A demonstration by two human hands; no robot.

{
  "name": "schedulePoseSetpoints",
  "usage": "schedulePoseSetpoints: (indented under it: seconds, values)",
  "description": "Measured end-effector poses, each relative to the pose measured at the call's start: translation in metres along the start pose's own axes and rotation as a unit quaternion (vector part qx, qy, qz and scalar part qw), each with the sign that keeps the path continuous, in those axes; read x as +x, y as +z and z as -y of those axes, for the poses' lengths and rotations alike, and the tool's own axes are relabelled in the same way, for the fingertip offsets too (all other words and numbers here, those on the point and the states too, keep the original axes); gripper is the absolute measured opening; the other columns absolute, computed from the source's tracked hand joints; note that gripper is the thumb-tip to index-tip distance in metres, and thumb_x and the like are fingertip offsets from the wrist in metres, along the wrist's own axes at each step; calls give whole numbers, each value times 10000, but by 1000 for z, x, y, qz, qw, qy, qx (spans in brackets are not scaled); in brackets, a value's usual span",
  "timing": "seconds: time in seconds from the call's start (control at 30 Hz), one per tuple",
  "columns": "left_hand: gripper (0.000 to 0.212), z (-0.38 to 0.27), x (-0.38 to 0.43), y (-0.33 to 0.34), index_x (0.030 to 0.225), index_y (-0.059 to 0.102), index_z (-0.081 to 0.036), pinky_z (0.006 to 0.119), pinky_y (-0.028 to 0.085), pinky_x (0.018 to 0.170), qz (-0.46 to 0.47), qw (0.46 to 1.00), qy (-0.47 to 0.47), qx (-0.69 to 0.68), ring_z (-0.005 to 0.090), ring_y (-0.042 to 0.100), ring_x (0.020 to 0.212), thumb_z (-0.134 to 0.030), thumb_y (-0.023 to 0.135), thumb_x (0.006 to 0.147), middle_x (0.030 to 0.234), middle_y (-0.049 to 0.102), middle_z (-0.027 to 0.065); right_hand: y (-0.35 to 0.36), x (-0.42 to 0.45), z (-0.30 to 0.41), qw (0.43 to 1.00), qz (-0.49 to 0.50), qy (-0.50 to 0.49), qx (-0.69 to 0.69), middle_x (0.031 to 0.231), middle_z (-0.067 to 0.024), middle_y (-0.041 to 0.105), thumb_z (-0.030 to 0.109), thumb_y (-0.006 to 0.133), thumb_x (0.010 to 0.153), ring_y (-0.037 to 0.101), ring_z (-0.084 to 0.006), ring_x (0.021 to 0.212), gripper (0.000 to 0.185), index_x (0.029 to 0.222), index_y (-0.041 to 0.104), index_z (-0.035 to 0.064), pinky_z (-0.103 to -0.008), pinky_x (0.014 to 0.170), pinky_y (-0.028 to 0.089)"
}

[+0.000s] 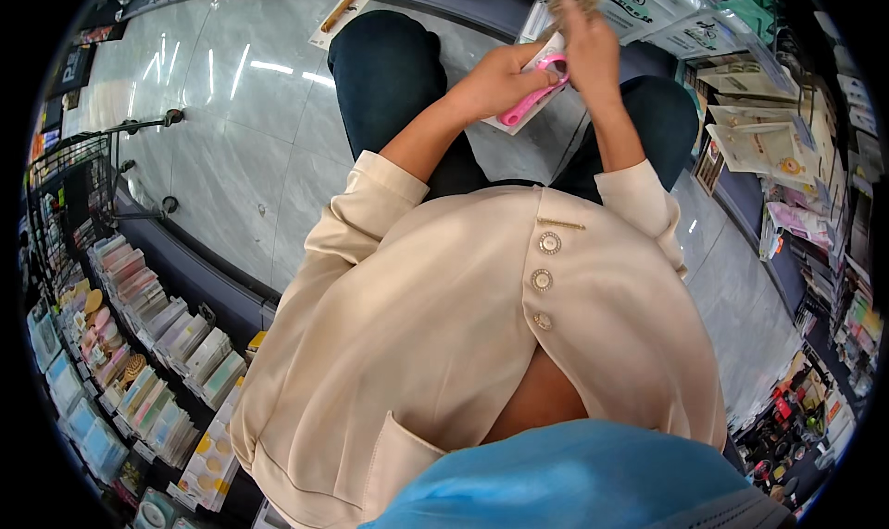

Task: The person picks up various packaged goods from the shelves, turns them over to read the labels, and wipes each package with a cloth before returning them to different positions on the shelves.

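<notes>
My left hand grips a white backing card with a pink plastic-handled tool on it. The pink part has a ring-shaped loop at its upper end; which tool it is I cannot tell. Close beside the loop, my right hand is raised with its fingers around a tan, fuzzy bundle. Blur hides what that bundle is made of. Both hands are held out between my knees, above the grey tiled floor.
A packaged wooden-handled item hangs beyond my left knee. White printed packs and hanging packets line the right. A wire rack on casters stands at left. Below it, a display shelf holds hairbrushes and boxes.
</notes>
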State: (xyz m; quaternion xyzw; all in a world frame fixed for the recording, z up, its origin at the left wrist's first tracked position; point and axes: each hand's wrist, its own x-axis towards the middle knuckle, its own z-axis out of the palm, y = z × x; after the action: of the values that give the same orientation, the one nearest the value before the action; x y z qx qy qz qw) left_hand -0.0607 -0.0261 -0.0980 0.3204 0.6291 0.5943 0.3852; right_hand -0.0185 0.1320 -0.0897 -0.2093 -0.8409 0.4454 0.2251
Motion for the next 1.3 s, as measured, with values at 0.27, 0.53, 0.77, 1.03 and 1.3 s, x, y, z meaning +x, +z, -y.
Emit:
schedulePoseSetpoints:
  seconds: [0.27,0.53,0.77,1.03,1.3]
  values:
    - [259,-7,0,-7,1151,619,-27,253,506,768,-108,964,-7,-244,73,602,863,-138,606,918,991,664,16,-34,-5,9,858,14,151,491,1148,-118,609,246,409,1028,594,-182,1043,401,1353,456,15,-335,899,490]
    - [228,-8,-2,-1,1115,620,-17,257,526,778,-85,948,-29,-304,96,636,871,-116,626,910,990,673,33,21,-17,12,927,-44,98,360,945,-44,655,189,560,976,605,-112,822,250,1078,621,-30,-252,743,469]
    - [304,-13,2,-11,1206,556,-11,305,548,819,-97,919,4,-382,154,659,925,-177,580,952,1057,664,75,-4,14,22,840,15,169,514,981,-112,673,232,487,1002,651,-159,875,304,1115,607,-23,-307,736,521]
    - [288,-4,4,-4,1162,582,-15,290,518,825,-163,926,-10,-340,131,636,940,-218,589,959,1051,658,54,30,-8,5,967,11,60,245,896,-161,677,328,496,987,639,-239,823,404,1066,627,-46,-353,745,489]
    - [277,5,9,-20,1190,553,-10,349,553,834,-202,894,39,-399,200,669,931,-196,517,988,1079,657,107,45,-91,-18,954,96,150,241,900,-147,672,279,512,993,611,-196,863,357,1041,649,-47,-340,824,472]
